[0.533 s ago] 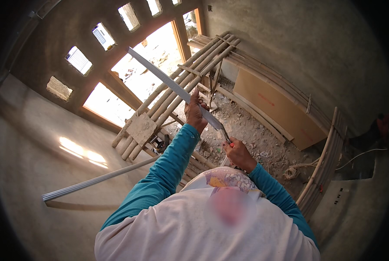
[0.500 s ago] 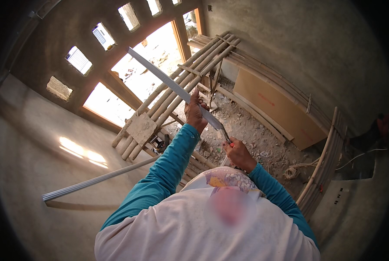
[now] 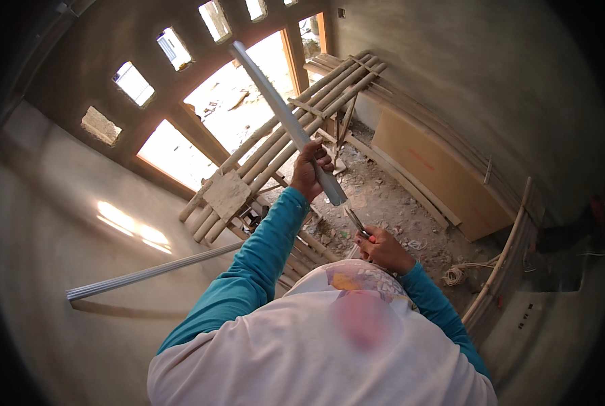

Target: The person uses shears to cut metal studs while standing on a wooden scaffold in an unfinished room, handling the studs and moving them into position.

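Long grey metal channel (image 3: 276,105) swung steeper, left hand (image 3: 310,169) clasped round it; right hand (image 3: 385,250) grips red-handled metal snips (image 3: 356,223) near mid-frame end edge.

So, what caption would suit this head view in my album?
Left hand grips a grey metal strip; right hand holds red-handled snips near its end, above a rubble-strewn floor.
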{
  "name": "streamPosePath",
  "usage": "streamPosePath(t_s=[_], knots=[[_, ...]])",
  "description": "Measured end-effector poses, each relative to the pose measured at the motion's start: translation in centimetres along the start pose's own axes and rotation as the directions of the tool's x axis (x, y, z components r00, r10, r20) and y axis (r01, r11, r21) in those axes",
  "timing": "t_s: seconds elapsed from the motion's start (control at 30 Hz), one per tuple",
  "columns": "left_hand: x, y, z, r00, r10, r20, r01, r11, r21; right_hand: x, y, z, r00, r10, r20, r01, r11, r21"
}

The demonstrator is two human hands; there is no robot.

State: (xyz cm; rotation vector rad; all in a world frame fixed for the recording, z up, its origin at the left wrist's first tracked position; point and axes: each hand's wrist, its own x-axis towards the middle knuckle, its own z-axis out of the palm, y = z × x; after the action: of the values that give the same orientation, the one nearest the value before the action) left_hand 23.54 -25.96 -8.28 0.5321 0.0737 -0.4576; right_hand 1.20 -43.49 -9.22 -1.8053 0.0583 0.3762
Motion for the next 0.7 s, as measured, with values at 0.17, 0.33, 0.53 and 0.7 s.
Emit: streamPosePath(t_s=[0.17,0.33,0.53,0.7], knots=[[-0.1,0.0,0.2,0.96,-0.174,0.217,0.197,0.976,-0.088,0.4,-2.8,-0.1,0.991,0.089,0.096,-0.101,0.988,0.12],[0.0,-0.3,-0.1,0.922,-0.194,0.334,0.248,0.96,-0.128,0.9,-3.4,-0.3,0.985,0.104,0.14,-0.119,0.988,0.102],[0.2,-0.5,-0.8,0.908,-0.22,0.358,0.284,0.949,-0.137,1.1,-3.0,0.0,0.992,0.036,0.122,-0.042,0.998,0.045],[0.1,-0.3,-1.0,0.913,-0.22,0.343,0.273,0.955,-0.114,1.4,-2.5,0.2,0.99,0.043,0.138,-0.051,0.997,0.059]])
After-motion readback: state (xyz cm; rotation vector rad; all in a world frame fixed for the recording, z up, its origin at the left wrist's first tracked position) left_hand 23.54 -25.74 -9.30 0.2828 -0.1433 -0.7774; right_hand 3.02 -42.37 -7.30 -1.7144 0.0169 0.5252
